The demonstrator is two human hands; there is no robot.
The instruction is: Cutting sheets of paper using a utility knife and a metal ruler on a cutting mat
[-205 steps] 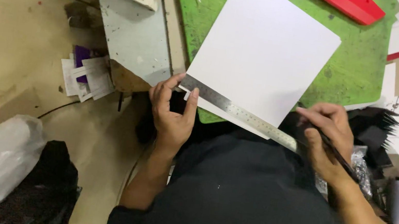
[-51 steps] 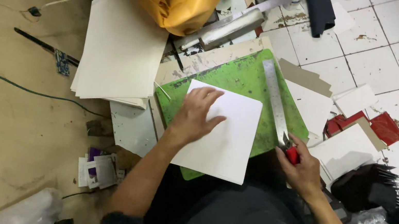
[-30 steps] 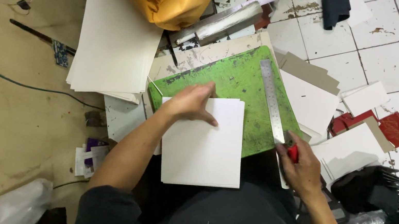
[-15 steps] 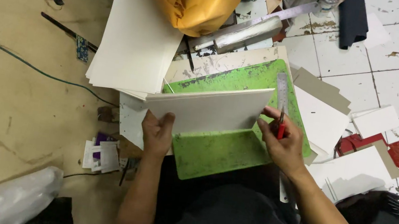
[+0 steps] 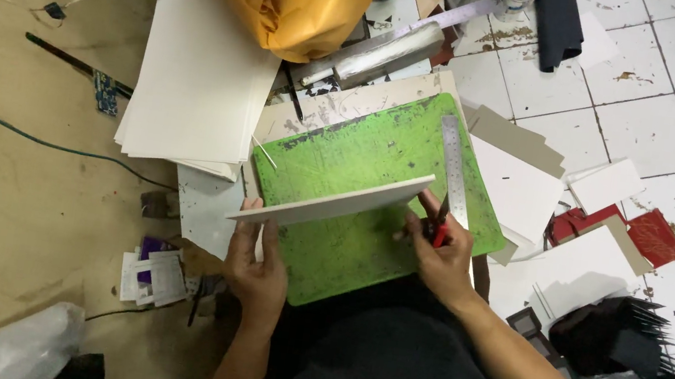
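Two hands on one white board, lifted off the green cutting mat and tilted nearly edge-on to my camera. My left hand pinches the board's near-left corner, thumb on top, fingers under. My right hand steadies the right end; its fingers are also curled around a red-handled knife, so that grip is shared. Can't tell whether the blade is out.

Board hangs over the mat's near half, apart from its surface. Steel ruler lies along the mat's right edge, just beyond my right hand.

Risks as I judge them: right hand doing double duty, so the board could slip or swing, or the knife could nick the board edge or a finger. A dropped corner could land on the ruler and dent.

Farther out: stack of white sheets off the mat's far-left corner, grey and white offcuts on the tiled floor to the right, yellow bag beyond the far edge.
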